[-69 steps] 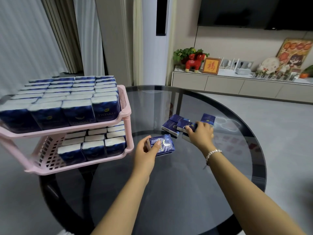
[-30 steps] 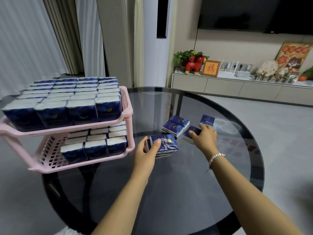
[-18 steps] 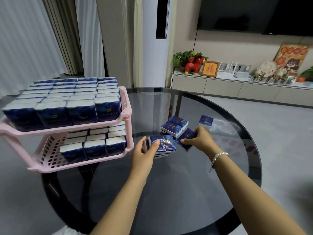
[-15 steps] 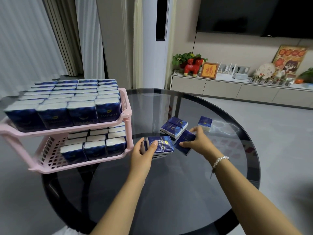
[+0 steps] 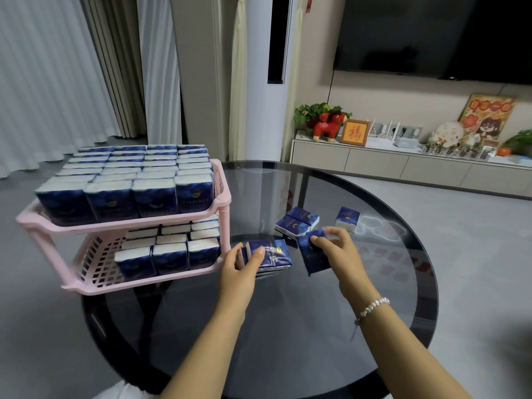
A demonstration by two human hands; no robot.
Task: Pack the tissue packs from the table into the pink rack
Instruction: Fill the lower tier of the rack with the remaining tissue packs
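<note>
My left hand grips a small stack of tissue packs that lies on the round glass worktop: thumb curled over the top pack's near edge, fingers wrapped down the stack's left side. The stack sits just beside the lower right corner of the pink rack.

My right hand pinches a single tissue pack, thumb on its upper face, fingers curled behind its right edge. This pack is tilted and motion-blurred, just right of the stack; whether its lower corner touches the glass, I cannot tell. Bead bracelet on that wrist.

Loose on the worktop beyond my hands: a pair of packs lying side by side, touching, and a lone pack further right, apart from them.

Rack: upper tier packed with upright packs in rows. Lower tier holds rows at its right side only; the left part shows bare lattice floor.
</note>
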